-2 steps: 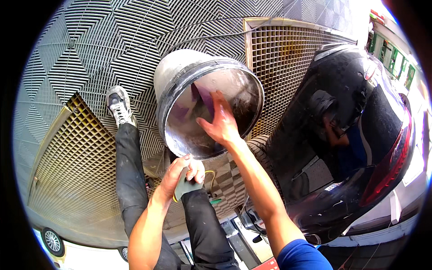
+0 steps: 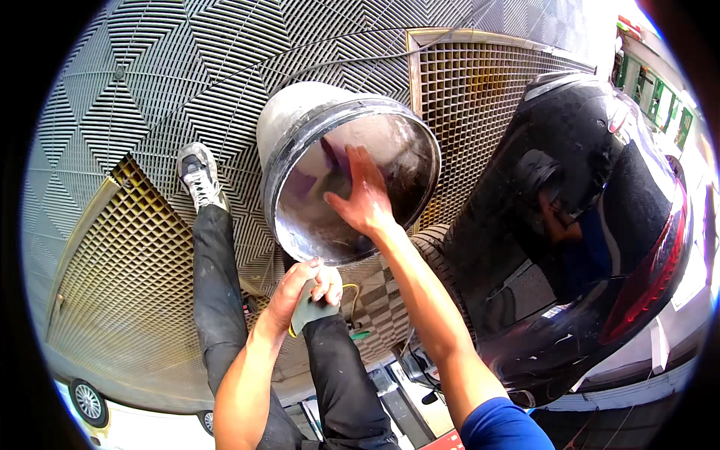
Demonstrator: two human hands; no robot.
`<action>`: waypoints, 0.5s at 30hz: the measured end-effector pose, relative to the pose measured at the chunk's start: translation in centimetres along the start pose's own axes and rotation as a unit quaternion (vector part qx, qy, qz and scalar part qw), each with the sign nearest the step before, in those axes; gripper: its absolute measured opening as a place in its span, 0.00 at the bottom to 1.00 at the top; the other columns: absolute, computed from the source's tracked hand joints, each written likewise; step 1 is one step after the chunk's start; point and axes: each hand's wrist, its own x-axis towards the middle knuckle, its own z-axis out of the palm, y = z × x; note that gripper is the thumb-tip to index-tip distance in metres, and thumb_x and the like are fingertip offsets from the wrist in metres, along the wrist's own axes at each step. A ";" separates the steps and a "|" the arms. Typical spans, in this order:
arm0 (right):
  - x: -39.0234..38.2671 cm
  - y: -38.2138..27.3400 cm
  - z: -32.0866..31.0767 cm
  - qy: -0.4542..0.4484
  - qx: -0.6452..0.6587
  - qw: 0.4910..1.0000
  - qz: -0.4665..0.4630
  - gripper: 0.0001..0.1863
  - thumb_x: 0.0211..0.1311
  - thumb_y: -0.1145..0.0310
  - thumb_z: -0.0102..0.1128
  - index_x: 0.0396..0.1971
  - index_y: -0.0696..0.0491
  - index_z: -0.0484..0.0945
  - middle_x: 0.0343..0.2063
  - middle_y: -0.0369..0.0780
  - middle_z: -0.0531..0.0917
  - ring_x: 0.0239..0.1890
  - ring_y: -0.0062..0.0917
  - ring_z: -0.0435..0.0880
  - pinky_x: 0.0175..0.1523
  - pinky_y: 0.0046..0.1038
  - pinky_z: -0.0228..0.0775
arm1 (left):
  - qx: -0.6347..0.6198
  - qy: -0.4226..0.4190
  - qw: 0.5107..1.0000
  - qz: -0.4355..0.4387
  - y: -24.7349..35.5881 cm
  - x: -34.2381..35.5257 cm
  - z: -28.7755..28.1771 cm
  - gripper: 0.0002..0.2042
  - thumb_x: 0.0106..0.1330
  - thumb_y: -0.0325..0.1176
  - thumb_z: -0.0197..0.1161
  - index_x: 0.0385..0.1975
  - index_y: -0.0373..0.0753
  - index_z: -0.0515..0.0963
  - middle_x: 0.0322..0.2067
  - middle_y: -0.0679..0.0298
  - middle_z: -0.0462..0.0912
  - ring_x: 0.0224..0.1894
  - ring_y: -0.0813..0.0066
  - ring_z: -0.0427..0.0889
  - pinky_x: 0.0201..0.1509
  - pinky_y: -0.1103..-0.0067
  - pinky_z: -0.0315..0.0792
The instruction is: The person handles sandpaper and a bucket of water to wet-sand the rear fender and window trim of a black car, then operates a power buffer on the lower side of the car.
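A round bucket (image 2: pixel 274 124) with a dark rim and a pale side stands in front of me, its mouth turned toward me. Inside it are murky grey contents and a purple thing (image 2: pixel 335 159), partly hidden behind fingers, whose kind I cannot make out. My right hand (image 2: pixel 365 195) reaches into the mouth with thumb and fingers spread, holding nothing I can see. Below the rim, over my knee, my left hand (image 2: pixel 294 286) is closed around a thin grey-green sheet (image 2: pixel 305 313) with a yellow edge.
On the right stands a glossy black car (image 2: pixel 525 225) with a red tail light, close to my right arm. Metal floor grates (image 2: pixel 142 247) are set among ribbed floor tiles (image 2: pixel 150 60). A cable (image 2: pixel 337 64) runs behind the bucket. A white car shows at lower left.
My right hand has shifted slightly up and left, further into the bucket. The left hand and the sheet have stayed put.
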 end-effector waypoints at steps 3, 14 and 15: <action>2.8 2.0 3.4 -0.030 -0.076 0.995 0.050 0.40 0.60 0.63 0.69 0.72 0.52 0.62 0.65 0.56 0.73 0.67 0.51 0.72 0.65 0.45 0.71 | -0.008 0.006 1.000 -0.015 -0.2 0.3 -0.3 0.25 0.76 0.48 0.49 0.16 0.42 0.67 0.23 0.60 0.74 0.32 0.69 0.75 0.45 0.73 0.71; -0.8 0.9 -7.5 0.044 0.597 0.759 0.256 0.14 0.69 0.76 0.61 0.52 0.60 0.80 0.38 0.34 0.86 0.38 0.15 0.82 0.46 0.22 0.77 | -0.015 0.027 0.998 -0.061 -0.6 0.7 0.1 0.10 0.69 0.37 0.61 0.38 0.36 0.76 0.31 0.58 0.82 0.29 0.74 0.79 0.40 0.79 0.75; -1.9 -0.2 -9.1 0.062 0.622 0.731 0.275 0.14 0.68 0.77 0.61 0.52 0.58 0.78 0.39 0.35 0.85 0.39 0.17 0.82 0.49 0.24 0.77 | -0.004 0.041 0.997 -0.068 -0.4 0.6 0.6 0.11 0.69 0.36 0.61 0.43 0.35 0.76 0.32 0.58 0.82 0.28 0.75 0.79 0.40 0.80 0.75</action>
